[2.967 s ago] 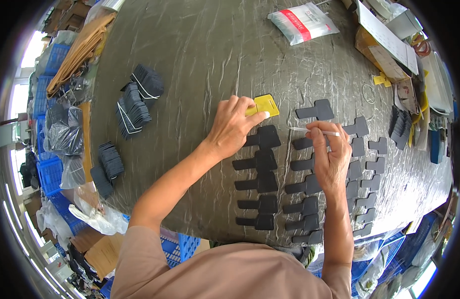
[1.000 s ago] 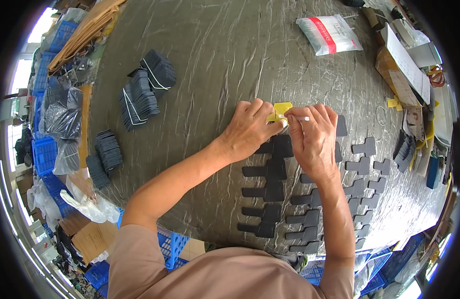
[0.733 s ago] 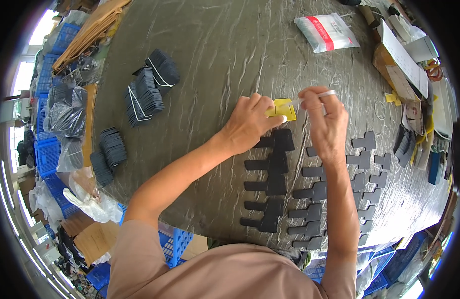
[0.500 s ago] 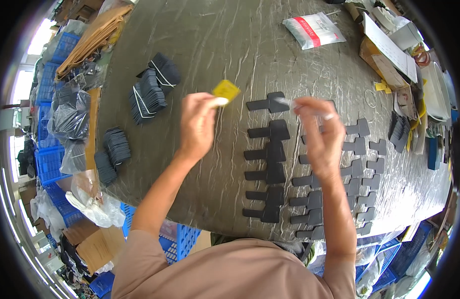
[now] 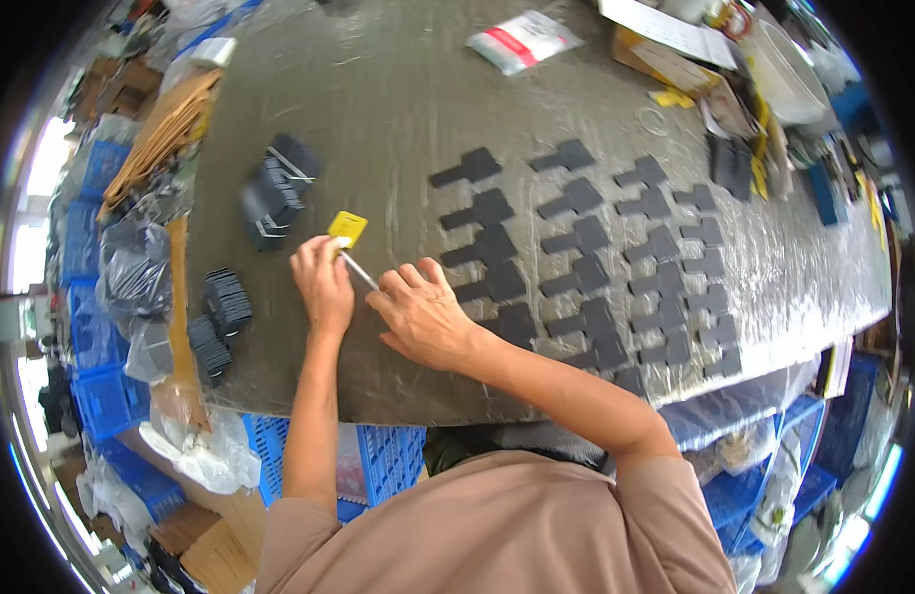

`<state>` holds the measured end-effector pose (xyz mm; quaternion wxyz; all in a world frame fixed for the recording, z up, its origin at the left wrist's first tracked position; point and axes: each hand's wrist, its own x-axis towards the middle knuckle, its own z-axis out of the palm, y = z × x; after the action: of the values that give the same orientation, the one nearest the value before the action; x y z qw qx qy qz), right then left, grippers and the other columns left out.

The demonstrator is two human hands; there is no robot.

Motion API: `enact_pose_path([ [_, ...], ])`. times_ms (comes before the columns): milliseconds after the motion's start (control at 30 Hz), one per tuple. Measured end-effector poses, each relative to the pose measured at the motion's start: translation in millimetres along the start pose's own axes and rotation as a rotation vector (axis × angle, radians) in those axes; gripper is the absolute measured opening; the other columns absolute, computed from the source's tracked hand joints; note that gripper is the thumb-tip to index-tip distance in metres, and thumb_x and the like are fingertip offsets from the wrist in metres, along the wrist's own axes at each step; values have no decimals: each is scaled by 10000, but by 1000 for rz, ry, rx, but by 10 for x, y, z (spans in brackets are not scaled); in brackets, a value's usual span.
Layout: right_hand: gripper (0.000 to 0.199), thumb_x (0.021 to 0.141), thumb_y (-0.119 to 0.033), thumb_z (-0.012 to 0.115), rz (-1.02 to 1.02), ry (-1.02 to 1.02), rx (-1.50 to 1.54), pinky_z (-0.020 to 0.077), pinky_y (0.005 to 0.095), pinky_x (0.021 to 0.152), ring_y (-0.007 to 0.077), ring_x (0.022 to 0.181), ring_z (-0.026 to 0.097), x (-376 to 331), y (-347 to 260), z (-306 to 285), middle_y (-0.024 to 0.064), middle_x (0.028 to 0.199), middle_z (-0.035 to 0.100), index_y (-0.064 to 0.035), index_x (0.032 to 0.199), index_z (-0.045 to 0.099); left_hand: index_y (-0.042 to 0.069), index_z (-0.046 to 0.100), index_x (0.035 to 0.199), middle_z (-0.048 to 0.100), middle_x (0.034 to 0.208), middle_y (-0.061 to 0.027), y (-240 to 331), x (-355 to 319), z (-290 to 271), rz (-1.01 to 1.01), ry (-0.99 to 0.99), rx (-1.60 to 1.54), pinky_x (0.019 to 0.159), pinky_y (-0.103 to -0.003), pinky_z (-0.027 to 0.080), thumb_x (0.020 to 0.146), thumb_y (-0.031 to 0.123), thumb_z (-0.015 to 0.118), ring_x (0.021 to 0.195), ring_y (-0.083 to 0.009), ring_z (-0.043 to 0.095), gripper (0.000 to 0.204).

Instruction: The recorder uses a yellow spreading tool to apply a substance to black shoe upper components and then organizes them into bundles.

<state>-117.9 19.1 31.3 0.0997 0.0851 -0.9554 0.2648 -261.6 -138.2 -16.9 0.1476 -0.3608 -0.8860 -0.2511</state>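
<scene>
My left hand [image 5: 324, 285] pinches a small square yellow card [image 5: 349, 227] by its lower edge, left of the middle of the table. My right hand [image 5: 423, 312] is closed round a thin pale rod [image 5: 362, 271], whose far tip reaches the left fingertips at the card. Whether it is a pen or another slim tool is not plain. Right of both hands, black tab-shaped pieces [image 5: 493, 207] lie in several columns, each with a narrow end pointing left. My right forearm hides some of the nearest ones.
Banded stacks of black pieces [image 5: 279, 193] and loose stacks [image 5: 228, 299] stand at the left. A clear packet with a red stripe [image 5: 522, 42] lies at the far side. Boxes and a white tub [image 5: 786, 74] crowd the far right; blue crates [image 5: 106, 342] line the left.
My right hand has swung left from the black pieces to the yellow card, bringing the rod to it. My left hand has drawn the card nearer and leftward. The view has shifted.
</scene>
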Motion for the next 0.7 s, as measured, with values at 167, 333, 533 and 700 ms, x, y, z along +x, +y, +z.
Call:
enact_pose_path([
  [167,271,746,-130,795,63,254,89,423,442,948,260,990,607,-1241,320,-880,32,1001,642,-146,995,692,50,635,1186,591,1194,-162,-220,-32,-86,19,50,-44,1063,-452,396,706,-119,442,1187,-353,543,544],
  [333,121,781,-36,718,581,333,-252,439,417,913,268,973,639,-2929,970,-1758,54,955,682,-110,875,699,39,640,1188,595,1201,-154,58,-10,-287,33,187,31,1052,-447,397,716,-116,434,1178,-347,546,538],
  [533,273,766,-120,775,699,172,-180,444,399,887,270,994,602,-3939,1305,-2270,32,1009,648,-138,1034,723,8,649,1046,612,989,-149,2193,-190,-311,39,-223,-407,823,-399,489,889,-61,518,924,-322,604,217],
  [700,279,742,-156,800,602,9,-70,442,417,898,266,1043,572,-3801,1588,-2338,50,1036,604,-138,1008,717,64,622,1051,580,1039,-97,3482,-588,305,464,-487,-463,812,-414,414,820,-29,587,996,-303,554,252],
])
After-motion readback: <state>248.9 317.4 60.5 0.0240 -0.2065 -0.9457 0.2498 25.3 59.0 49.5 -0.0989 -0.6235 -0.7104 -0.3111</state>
